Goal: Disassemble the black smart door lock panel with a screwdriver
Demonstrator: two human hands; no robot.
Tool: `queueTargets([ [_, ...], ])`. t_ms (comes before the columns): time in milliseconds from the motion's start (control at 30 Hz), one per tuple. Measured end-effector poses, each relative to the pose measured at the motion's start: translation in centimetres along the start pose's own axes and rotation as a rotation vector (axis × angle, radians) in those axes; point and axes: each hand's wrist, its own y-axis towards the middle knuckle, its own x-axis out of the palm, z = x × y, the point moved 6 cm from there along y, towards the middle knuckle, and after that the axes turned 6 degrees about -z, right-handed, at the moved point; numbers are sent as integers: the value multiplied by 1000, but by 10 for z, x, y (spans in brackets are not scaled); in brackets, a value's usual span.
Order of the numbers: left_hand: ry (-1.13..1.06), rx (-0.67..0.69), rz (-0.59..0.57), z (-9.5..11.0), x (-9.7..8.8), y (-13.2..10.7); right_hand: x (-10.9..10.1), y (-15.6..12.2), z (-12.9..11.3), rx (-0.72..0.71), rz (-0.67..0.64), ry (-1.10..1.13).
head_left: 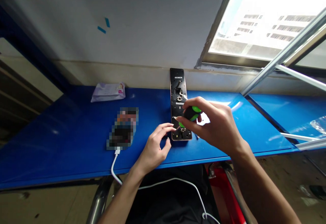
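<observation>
A long, narrow black panel (pixel 175 115), perhaps the inside of a door lock plate, lies on the blue table with its far end towards the wall. Small screws, metal fittings and a white wire show on its upper face. My right hand (pixel 214 122) is closed around the green and black handle of a screwdriver (pixel 191 113), which slants down to the panel's near part. Beside that tip, my left hand (pixel 156 146) has its fingers stretched to the panel's left edge, thumb apart. The exact contact at the tip is too small to make out.
The blue table (pixel 84 142) runs along the wall. A phone (pixel 123 129) on the left has a white cable (pixel 178 179) crossing my lap. Behind it is a pale purple packet (pixel 108 91). Metal bars (pixel 275 62) stand at the right, under the window.
</observation>
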Motion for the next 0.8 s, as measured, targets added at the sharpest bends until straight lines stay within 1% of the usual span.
queueTargets([
  [100, 4, 4, 2, 0, 0, 0, 0, 0, -2, -17, -38, 31],
  [200, 11, 6, 9, -1, 0, 0, 1, 1, -6, -43, -167, 69],
  [300, 20, -2, 7, -2, 1, 0, 3, 4, -9, -5, -277, 61],
  [400, 62, -43, 9, -3, 2, 1, 3, 10, -11, 60, -272, -28],
  [433, 79, -60, 0, -4, 3, 2, 3, 11, -13, 69, -267, -61],
  [500, 102, -88, -34, -5, 6, 2, 7, 14, -17, 54, -298, -92],
  [633, 98, -95, -59, -7, 8, 3, 10, 14, -21, 12, -389, -26],
  [800, 84, -85, -35, -9, 8, 3, 7, 12, -18, 23, -399, 70],
])
